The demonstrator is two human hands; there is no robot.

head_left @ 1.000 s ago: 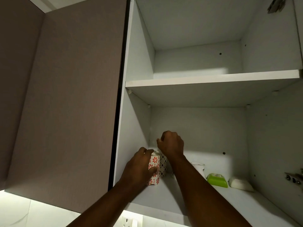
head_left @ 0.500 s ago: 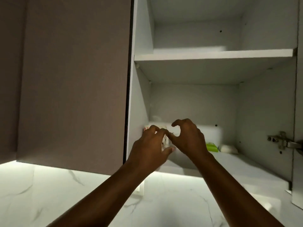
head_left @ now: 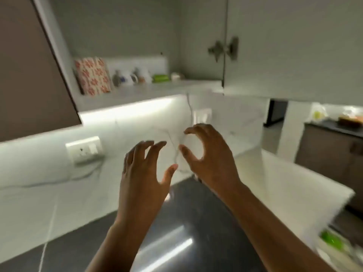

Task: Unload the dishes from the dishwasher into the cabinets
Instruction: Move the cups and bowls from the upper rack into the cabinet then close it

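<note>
Cabinet shelf (head_left: 149, 89) holds floral cup (head_left: 92, 75); hands empty.

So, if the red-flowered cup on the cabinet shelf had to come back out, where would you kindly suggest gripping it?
Probably around its patterned side walls, coming in from the open front of the cabinet. The flowered cup stands upright at the left end of the shelf, close to the cabinet's left wall, with small items to its right, so the front is the free side. No handle is visible in this blurred view.
</note>
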